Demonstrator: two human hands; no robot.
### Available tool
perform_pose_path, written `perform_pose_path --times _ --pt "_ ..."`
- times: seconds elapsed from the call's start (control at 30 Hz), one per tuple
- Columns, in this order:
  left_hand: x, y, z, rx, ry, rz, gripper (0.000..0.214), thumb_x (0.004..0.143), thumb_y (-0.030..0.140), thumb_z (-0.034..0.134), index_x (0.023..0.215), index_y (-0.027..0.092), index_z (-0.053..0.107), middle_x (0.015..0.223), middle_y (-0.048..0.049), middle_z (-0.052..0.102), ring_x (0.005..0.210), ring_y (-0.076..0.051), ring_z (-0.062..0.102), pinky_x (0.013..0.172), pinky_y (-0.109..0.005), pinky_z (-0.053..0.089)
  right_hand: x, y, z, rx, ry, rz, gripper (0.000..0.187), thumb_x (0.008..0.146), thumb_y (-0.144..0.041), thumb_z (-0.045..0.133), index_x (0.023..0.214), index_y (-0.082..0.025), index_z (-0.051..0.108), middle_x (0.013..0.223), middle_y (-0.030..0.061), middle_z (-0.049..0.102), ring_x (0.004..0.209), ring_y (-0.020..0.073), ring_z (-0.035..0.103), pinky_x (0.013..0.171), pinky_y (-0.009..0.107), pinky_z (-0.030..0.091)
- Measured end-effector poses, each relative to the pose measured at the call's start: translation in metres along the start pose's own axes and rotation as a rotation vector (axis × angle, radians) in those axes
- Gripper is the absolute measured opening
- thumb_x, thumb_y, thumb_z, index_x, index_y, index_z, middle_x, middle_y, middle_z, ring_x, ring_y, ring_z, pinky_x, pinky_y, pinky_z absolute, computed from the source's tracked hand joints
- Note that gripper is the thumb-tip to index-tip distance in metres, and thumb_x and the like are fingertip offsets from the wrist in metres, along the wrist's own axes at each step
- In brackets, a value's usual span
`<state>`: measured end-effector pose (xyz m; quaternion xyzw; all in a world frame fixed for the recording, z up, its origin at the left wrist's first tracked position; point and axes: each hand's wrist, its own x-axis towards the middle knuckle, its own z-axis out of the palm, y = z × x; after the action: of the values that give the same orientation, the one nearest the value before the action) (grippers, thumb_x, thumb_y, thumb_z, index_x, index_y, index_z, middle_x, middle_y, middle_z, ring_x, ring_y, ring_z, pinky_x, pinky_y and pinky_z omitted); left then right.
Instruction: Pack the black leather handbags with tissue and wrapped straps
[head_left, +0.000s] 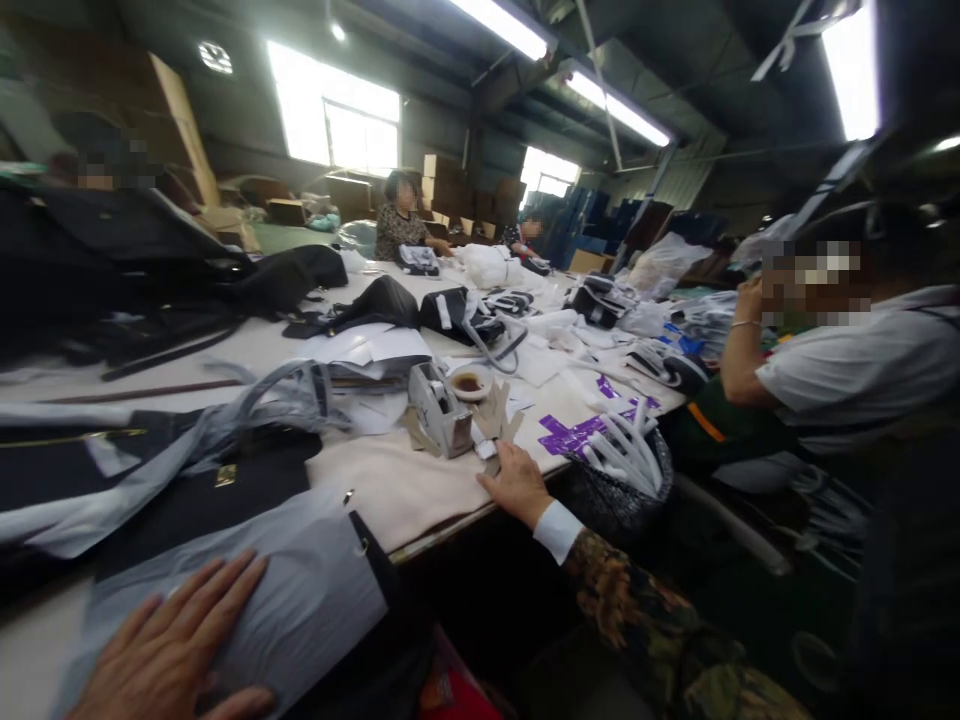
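Note:
My left hand (187, 640) lies flat, fingers spread, on a thin whitish wrapping sheet (300, 590). That sheet covers part of a black bag (262, 460) with a small gold-coloured fitting and wrapped handles (285, 390). My right hand (523, 485) is at the table's front edge, its thumb apart from the fingers. Its fingertips are beside a small whitish object (487, 450), too small to make out; I cannot tell whether they touch. Just beyond stands a grey tape dispenser (442, 412).
A small bowl (471, 386) of brown liquid stands behind the dispenser. Purple tape strips (574, 432) cross the edge by a black sack (626, 485) of white wrapped strips. Black bags (461, 315) crowd the table. A co-worker (847, 350) sits at right; others sit opposite.

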<state>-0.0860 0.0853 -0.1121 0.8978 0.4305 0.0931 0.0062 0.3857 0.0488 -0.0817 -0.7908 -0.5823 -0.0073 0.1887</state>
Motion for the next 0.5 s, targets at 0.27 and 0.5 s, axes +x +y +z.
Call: perform_pose_path --times 0.27,0.5 --pt "0.003 0.034 -0.050 0.029 -0.216 -0.059 0.106 0.069 0.077 0.065 0.157 0.026 0.031 0.162 -0.0097 0.031 0.148 -0.039 0.030 0.119 -0.059 0.023 -0.015 -0.024 -0.001 0.193 0.230 -0.344 0.040 0.088 -0.032 0.060 0.124 -0.014 0.063 0.136 0.0198 0.056 0.128 0.0350 0.052 0.109 0.053 0.043" --pt "-0.008 0.003 -0.007 0.052 -0.025 0.025 0.095 0.074 0.072 0.063 0.155 0.031 0.036 0.158 -0.0078 0.040 0.143 -0.041 0.039 0.116 -0.058 0.026 -0.013 -0.053 -0.009 0.310 0.194 -0.395 0.032 0.084 -0.021 0.063 0.114 -0.013 0.068 0.131 0.0180 0.062 0.123 0.0303 0.057 0.108 0.048 0.047"
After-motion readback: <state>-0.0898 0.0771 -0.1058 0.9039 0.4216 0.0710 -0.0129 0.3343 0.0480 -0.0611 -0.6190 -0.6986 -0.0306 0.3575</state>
